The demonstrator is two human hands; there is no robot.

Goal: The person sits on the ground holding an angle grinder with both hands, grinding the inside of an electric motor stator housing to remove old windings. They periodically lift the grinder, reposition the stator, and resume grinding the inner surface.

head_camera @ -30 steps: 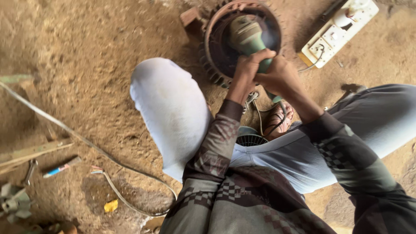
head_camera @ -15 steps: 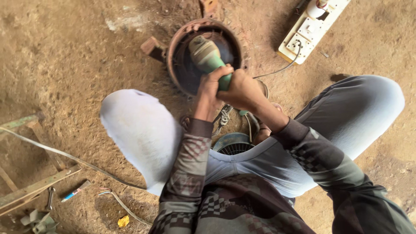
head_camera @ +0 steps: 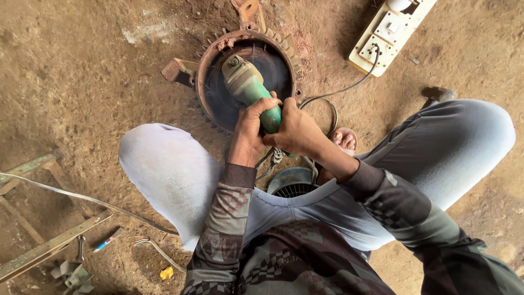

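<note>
Both my hands grip a green angle grinder point(head_camera: 246, 87) that points down into a round rusty motor housing point(head_camera: 214, 52) on the dirt floor. My left hand point(head_camera: 248, 134) wraps the green body from the left. My right hand point(head_camera: 295, 131) clasps it from the right, the fingers of both meeting on the handle. The grinder's grey head sits inside the housing, where copper windings show. I squat over it, knees spread to either side.
A white power strip point(head_camera: 390, 33) lies at the top right with a cable running to the grinder. A bare foot point(head_camera: 344, 139), a round fan cover point(head_camera: 292, 183), metal bars point(head_camera: 49, 240), a small pen-like tool point(head_camera: 107, 240) and scraps lie on the dirt.
The view has shifted, so the housing and grinder now sit lower and further left in frame. Both hands keep the same grip on the grinder.
</note>
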